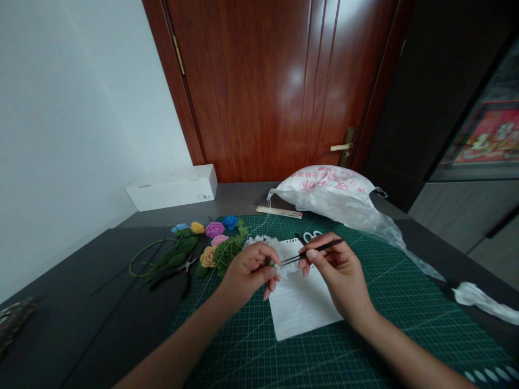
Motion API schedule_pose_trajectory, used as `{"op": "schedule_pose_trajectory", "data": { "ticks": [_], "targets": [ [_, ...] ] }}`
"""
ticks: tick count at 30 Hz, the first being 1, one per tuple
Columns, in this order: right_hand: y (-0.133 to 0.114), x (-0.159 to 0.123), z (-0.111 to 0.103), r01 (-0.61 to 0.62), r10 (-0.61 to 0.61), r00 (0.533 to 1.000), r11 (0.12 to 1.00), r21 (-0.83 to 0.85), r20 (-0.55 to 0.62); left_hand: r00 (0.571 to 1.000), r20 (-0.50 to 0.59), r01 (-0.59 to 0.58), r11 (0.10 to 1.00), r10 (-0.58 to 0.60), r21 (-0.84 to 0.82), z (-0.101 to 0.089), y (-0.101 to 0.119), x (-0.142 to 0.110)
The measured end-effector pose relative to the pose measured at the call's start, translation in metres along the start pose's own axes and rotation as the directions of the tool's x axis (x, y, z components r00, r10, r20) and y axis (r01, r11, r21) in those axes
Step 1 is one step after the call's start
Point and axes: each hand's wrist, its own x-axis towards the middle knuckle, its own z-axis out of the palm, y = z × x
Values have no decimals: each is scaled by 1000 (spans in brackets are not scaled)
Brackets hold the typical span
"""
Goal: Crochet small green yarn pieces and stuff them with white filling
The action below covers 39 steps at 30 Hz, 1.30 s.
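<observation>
A reddish-brown wooden door point(251, 81) stands behind your dark desk point(101, 265). A small green and white piece point(273, 263) sits over the green cutting mat point(389, 275), pinched between the fingers of your left hand point(252, 265) and partly hidden by them. Your right hand point(336, 267) is closed around black tweezers point(330, 245) whose tips point at the piece; I cannot tell whether they grip it. The step in hand appears to be fine tweezer work on that piece, and the next move calls for a steady left pinch and small, careful motions of the tips. Below your hands lies a white sheet of paper point(302, 310), with scissors point(313, 235) near its far edge. To the left are yarn flowers point(214, 229) and pliers point(185, 268); farther back, a ruler point(279, 212), a white box point(174, 188) and a plastic bag point(324, 186).
</observation>
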Motion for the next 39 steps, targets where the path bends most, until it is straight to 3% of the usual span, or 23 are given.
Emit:
{"op": "schedule_pose_trajectory", "data": {
  "ticks": [17, 27, 34, 39],
  "targets": [
    [-5, -6, 5, 98, -98, 995, 995, -10, 18, 999, 43, -16, 999, 15, 28, -2, -2, 0],
    [6, -9, 3, 167, -156, 985, 973, -162, 80, 999, 5, 37, 996, -37, 86, 2, 0, 0],
    [11, -6, 8, 46, -42, 996, 998, -52, 73, 997, -1, 77, 987, -78, 141, 2, -4, -2],
    [4, -6, 7, 40, -35, 998, 996, -77, 61, 996, 19, 85, 985, -89, 148, 1, -5, -2]
  ]
}}
